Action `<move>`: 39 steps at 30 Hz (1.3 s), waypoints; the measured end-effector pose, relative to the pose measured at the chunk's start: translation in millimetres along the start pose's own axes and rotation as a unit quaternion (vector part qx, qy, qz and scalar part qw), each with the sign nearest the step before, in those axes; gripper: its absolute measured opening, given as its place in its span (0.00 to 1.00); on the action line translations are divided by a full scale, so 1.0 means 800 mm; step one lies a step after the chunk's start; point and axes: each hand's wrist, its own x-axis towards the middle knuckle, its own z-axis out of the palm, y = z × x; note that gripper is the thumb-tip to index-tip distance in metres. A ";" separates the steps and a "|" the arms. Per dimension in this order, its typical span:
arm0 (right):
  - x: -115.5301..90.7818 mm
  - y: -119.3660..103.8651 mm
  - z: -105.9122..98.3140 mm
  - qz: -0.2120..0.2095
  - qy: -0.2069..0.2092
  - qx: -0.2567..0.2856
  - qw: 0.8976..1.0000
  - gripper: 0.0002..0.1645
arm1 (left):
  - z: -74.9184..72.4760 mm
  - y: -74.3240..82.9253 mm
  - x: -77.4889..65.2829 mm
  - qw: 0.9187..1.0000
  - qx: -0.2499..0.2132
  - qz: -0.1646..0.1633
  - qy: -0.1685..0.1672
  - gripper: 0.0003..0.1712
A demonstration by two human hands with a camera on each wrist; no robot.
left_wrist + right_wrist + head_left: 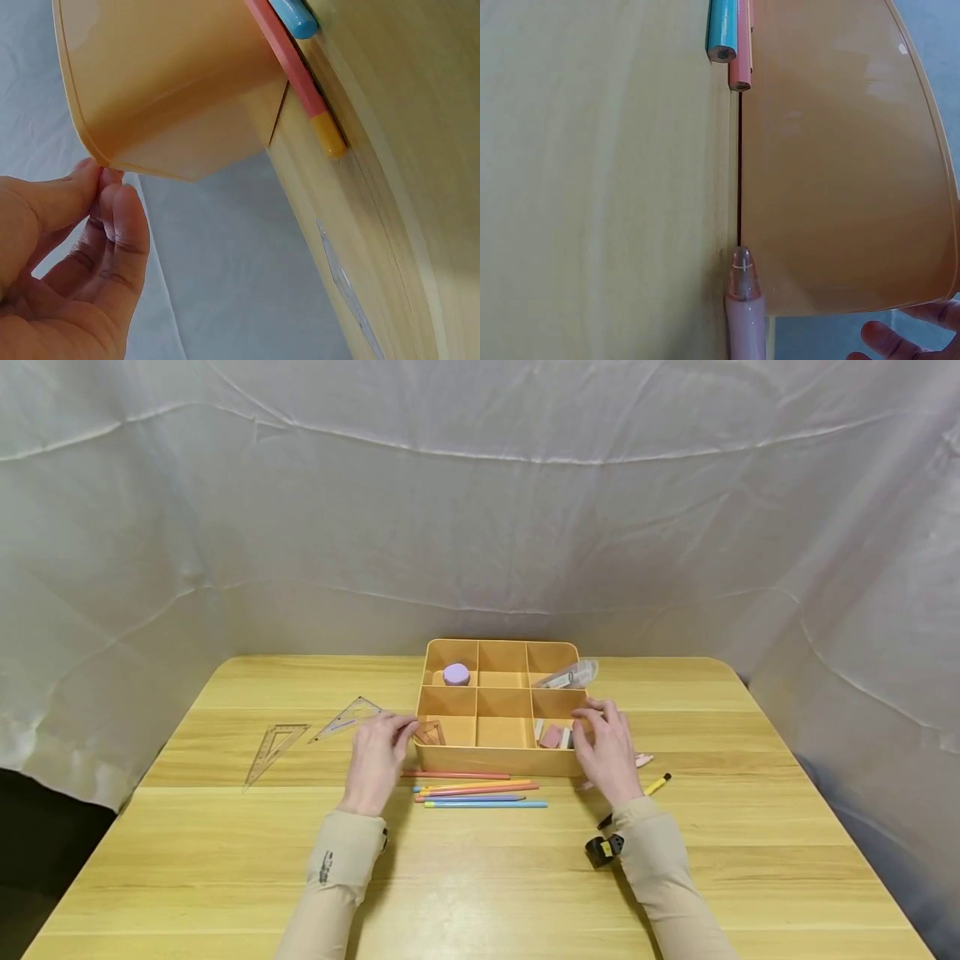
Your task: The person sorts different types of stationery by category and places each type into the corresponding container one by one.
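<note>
An orange six-compartment organizer box [480,760] stands on the table between both hands. My left hand [372,760] is at its front left corner; in the left wrist view its thumb and finger pinch close at the box rim. Just inside that corner leans a clear set square [432,734]. My right hand [609,756] holds the box's right wall near the front, thumb over the compartment with pink and white erasers [551,737]. In the right wrist view its fingertips [881,337] show beside the rim, the rest out of frame.
Several colored pencils [480,793] lie before the box. Two set squares [276,750] lie at left. A yellow-black pen [657,785], a pink pen [744,322] and a black object [600,850] are by the right arm. Inside the box are a purple round item [456,674] and a clear packet [573,675].
</note>
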 end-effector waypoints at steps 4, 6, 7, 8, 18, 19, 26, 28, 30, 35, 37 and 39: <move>0.000 0.000 0.000 -0.002 0.003 0.001 1.000 0.14 | 0.001 0.000 0.000 1.000 0.009 0.005 0.000 0.09; 0.000 0.000 0.000 -0.003 0.003 0.001 1.000 0.14 | 0.001 -0.001 0.000 1.000 0.013 0.007 0.000 0.09; 0.000 0.000 0.000 -0.002 0.003 0.001 1.000 0.14 | 0.001 -0.001 0.000 1.000 0.017 0.009 -0.001 0.09; 0.000 0.000 0.000 0.000 0.001 0.002 1.000 0.14 | 0.001 -0.001 0.000 1.000 0.019 0.010 -0.001 0.09; 0.001 0.001 0.001 0.004 -0.006 -0.001 1.000 0.14 | -0.002 -0.003 0.001 1.000 -0.008 -0.015 -0.021 0.12; 0.001 0.001 0.001 0.005 -0.007 0.000 1.000 0.14 | -0.002 -0.002 0.001 0.999 -0.012 -0.018 -0.023 0.13; 0.001 0.002 0.001 -0.001 0.000 -0.002 1.000 0.13 | -0.004 -0.003 0.001 0.999 -0.009 -0.033 -0.035 0.15; 0.001 0.002 0.002 -0.004 0.003 -0.004 1.000 0.13 | -0.005 -0.004 0.001 0.999 -0.006 -0.036 -0.039 0.15; 0.000 0.002 0.002 -0.004 0.002 -0.004 1.000 0.13 | -0.005 -0.006 0.001 0.998 -0.004 -0.042 -0.043 0.15; 0.000 0.002 0.001 -0.001 -0.002 -0.002 1.000 0.13 | -0.011 -0.013 0.003 0.998 0.005 -0.049 -0.037 0.16; 0.000 0.002 0.001 -0.003 -0.001 -0.004 1.000 0.13 | -0.015 -0.016 0.004 0.998 0.012 -0.049 -0.034 0.16; 0.000 0.002 0.001 -0.004 0.001 -0.006 1.000 0.13 | -0.018 -0.020 0.005 0.998 0.017 -0.053 -0.033 0.17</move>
